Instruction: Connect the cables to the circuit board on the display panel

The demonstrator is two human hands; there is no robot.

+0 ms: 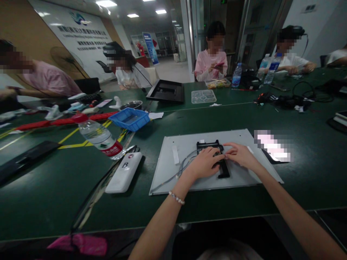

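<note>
A flat light-grey panel [168, 151] lies on the table in front of me, with a black rectangular bracket [223, 171] on it. My left hand [206, 162] reaches across the bracket, its bent fingers and thumb gripping around the right bar and hiding much of the middle. Close beside it, my right hand [240, 155] is at the bracket's right edge, thumb and fingers pinched together. Whatever sits between those fingertips is too small to make out. Grey cables [173, 175] run from the bracket towards the panel's lower left corner. A white strip [176, 155] lies left of the bracket.
Left of the panel are a white power bank [124, 172] and a water bottle [101, 139]. Beyond them stand a blue tray [130, 119] and a black monitor-like frame [166, 92]. A phone [272, 146] lies to the right. Several people sit around the green table [189, 213].
</note>
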